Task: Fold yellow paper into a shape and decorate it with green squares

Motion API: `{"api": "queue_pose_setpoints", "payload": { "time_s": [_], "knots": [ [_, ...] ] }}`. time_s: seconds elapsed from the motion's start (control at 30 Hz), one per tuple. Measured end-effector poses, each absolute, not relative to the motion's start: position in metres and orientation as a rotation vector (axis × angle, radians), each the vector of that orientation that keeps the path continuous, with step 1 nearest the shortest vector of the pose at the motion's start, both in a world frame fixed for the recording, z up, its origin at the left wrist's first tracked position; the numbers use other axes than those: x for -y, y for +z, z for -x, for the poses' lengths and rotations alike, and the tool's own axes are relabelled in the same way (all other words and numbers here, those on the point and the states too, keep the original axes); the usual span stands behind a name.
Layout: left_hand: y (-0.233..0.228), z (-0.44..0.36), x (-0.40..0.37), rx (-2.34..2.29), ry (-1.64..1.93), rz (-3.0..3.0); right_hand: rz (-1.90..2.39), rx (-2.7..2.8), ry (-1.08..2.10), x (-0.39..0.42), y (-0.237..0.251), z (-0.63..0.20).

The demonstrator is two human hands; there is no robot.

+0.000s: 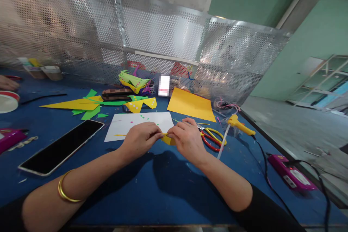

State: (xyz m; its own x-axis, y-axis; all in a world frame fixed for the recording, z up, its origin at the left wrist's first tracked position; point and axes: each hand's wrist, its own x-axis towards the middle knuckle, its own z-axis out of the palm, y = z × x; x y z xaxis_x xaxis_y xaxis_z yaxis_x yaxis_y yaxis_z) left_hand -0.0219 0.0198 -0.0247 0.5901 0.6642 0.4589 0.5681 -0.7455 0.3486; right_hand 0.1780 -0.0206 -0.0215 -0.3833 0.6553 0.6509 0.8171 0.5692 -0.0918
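Between my two hands, over the near edge of a white sheet (141, 120), is a small piece of yellow paper (169, 140). My left hand (143, 137) pinches its left end with thumb and fingertips. The fingers of my right hand (188, 138) are closed on its right part and hide much of it. On the white sheet lie several tiny green and pink paper bits and a thin yellow strip (119, 135). Scissors with red and yellow handles (213, 139) rest just right of my right hand.
A yellow glue gun (240, 125) and a purple power strip (292, 174) with cords lie at the right. A phone (62, 146) is at the left. Behind are yellow card (191, 104), cut shapes (140, 105) and a perforated metal screen (163, 25). Another person's hand (8, 83) shows far left.
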Motion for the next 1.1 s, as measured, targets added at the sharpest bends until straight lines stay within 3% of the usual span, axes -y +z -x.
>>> {"api": "queue_pose_setpoints", "payload": {
  "time_s": [0.2,0.63,0.83,1.1],
  "knots": [
    [-0.019,0.023,-0.016,-1.083,0.949,-2.791,1.222,2.107,-0.207,0.017,-0.017,-0.186],
    [-0.019,0.024,-0.022,-1.114,0.768,-2.562,1.261,2.162,-0.351,0.021,-0.019,-0.18],
    [-0.015,0.025,-0.021,-1.129,0.834,-2.63,1.251,2.149,-0.24,0.017,-0.015,-0.189],
    [-0.011,0.028,-0.025,-1.188,0.837,-2.555,1.242,2.16,-0.33,0.018,-0.007,-0.195]
  ]
}}
